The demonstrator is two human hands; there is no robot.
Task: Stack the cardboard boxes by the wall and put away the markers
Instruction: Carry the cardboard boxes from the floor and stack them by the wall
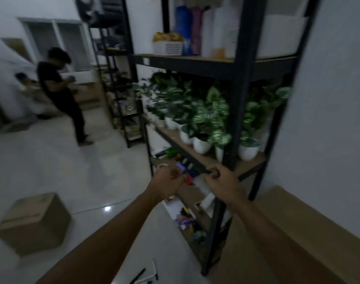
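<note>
My left hand (167,182) reaches toward the black shelf unit and is closed on a small marker (180,167) with a blue-purple end that sticks out above the fingers. Close to its right, my right hand (221,181) is curled into a fist at the front edge of the plant shelf; blur hides whether anything is in it. A cardboard box (33,222) stands on the floor at the lower left. A second, larger cardboard box (298,232) lies against the wall at the lower right. Loose markers (154,269) lie on the floor near the bottom edge.
The black shelf unit (241,78) holds potted plants (201,144) in white pots at hand height, a white basket above and small colourful clutter (187,220) on its lower shelves. A person in black (58,93) stands at the far left. White tiled floor (72,165) lies between us.
</note>
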